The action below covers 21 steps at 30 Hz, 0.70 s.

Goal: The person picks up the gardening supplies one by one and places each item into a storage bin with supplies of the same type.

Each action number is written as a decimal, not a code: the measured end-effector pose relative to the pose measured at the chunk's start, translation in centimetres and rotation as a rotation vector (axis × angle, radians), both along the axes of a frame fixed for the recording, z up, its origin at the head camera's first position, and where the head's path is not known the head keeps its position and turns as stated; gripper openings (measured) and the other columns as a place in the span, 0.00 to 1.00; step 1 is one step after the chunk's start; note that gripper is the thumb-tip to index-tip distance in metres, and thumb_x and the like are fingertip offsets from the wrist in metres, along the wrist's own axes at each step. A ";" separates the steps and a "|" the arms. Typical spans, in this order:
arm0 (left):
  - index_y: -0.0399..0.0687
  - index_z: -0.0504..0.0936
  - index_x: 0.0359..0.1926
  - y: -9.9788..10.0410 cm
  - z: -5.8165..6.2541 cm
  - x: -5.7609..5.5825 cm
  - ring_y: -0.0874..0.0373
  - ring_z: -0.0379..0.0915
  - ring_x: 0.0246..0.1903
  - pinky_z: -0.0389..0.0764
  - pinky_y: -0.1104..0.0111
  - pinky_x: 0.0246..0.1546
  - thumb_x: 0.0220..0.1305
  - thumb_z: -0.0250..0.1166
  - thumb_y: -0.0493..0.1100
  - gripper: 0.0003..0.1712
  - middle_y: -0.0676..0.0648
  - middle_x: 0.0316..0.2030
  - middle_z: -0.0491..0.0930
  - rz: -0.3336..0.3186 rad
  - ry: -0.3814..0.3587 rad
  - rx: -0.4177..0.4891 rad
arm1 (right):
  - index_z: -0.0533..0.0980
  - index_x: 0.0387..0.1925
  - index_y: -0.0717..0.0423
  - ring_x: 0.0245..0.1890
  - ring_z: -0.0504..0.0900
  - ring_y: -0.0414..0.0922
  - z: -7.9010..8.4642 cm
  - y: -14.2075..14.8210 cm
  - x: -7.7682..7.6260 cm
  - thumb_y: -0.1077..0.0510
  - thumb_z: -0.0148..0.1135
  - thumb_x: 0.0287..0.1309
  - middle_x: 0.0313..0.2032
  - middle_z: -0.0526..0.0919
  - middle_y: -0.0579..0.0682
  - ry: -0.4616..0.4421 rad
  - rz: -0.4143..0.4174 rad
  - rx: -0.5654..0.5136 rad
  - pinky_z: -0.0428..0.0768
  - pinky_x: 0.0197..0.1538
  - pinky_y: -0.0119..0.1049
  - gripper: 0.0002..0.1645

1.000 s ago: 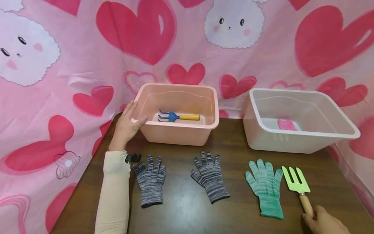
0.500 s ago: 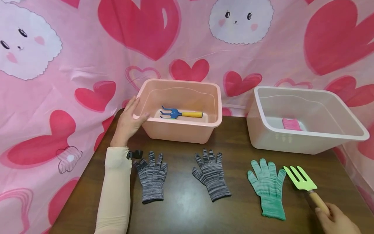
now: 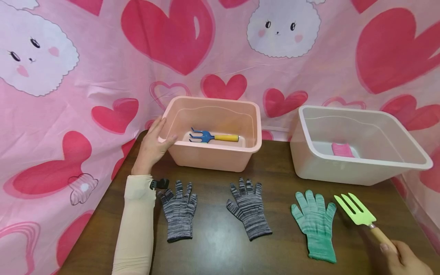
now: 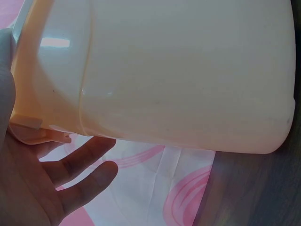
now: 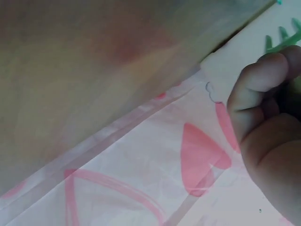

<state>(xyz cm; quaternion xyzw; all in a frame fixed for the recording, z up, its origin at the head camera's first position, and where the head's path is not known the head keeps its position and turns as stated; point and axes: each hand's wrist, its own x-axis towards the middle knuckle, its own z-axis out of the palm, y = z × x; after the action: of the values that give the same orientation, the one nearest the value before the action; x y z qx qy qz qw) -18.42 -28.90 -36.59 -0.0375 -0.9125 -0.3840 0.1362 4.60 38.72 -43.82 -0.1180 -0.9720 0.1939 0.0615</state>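
My left hand [image 3: 151,147] rests at the left front corner of the pink bin [image 3: 209,157], thumb over the front rim. In the left wrist view its fingers [image 4: 89,188] extend fairly straight below the rim, some apart from the wall. Inside that bin lies a blue hand cultivator [image 3: 206,136] with a yellow handle. At the lower right my right hand [image 3: 407,261] grips the wooden handle of a light green garden fork [image 3: 361,217], tines pointing away to the upper left. In the right wrist view the right hand's fingers [image 5: 263,77] are curled.
A green glove [image 3: 316,225] lies left of the fork. Two grey striped gloves [image 3: 180,214] lie across the wooden table [image 3: 213,256]. A pale bin [image 3: 347,170] with a pink item [image 3: 342,150] in it stands at the back right. A heart-print cloth [image 3: 285,76] hangs behind.
My right hand has shifted to the right with the garden fork, which slants more and stands farther from the green glove. My left hand stays at the pink bin's corner.
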 end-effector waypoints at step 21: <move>0.48 0.60 0.78 -0.1 -0.1 0.1 0.44 0.48 0.75 0.53 0.43 0.71 0.63 0.64 0.67 0.51 0.47 0.78 0.52 0.001 -0.006 0.011 | 0.75 0.46 0.54 0.22 0.63 0.32 4.6 -5.6 -2.7 0.61 0.59 0.71 0.22 0.64 0.33 0.154 0.330 -0.070 0.59 0.25 0.33 0.05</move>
<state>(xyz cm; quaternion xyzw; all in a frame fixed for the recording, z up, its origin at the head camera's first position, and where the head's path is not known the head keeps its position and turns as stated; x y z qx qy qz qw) -18.30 -28.97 -36.65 -0.0353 -0.9109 -0.3888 0.1339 1.89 33.08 -39.21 0.0561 -0.9632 0.2435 0.0988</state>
